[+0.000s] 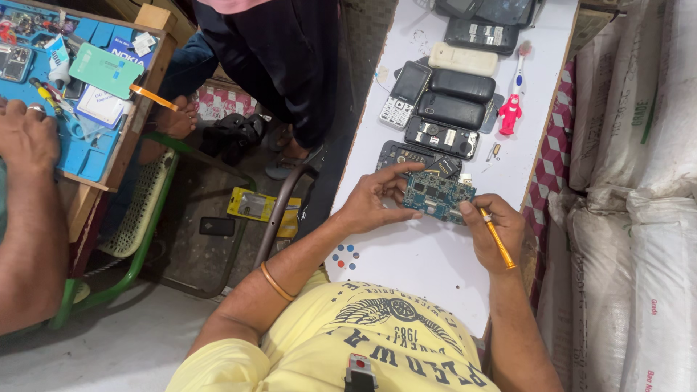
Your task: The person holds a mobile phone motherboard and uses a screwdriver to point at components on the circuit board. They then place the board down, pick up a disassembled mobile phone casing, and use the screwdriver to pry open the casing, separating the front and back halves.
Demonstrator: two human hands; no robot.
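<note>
A blue tray point(93, 156) with compartments is seen at the far left; small tools, a green card and phone parts are kept in it, and another person's hand point(27, 134) rests on its edge. On the white table point(428, 254), about eight phones and phone shells point(444, 109) are laid in a group, with one white toothbrush point(520, 67) and one small red figure point(510, 114) beside them. A blue-green circuit board point(438, 196), covered with small metal parts, is held just above the table, near the phones. The left hand point(372, 203) is closed on its left edge with the fingers. An orange screwdriver point(497, 239) is gripped in the right hand point(497, 231), its tip at the board's right edge.
</note>
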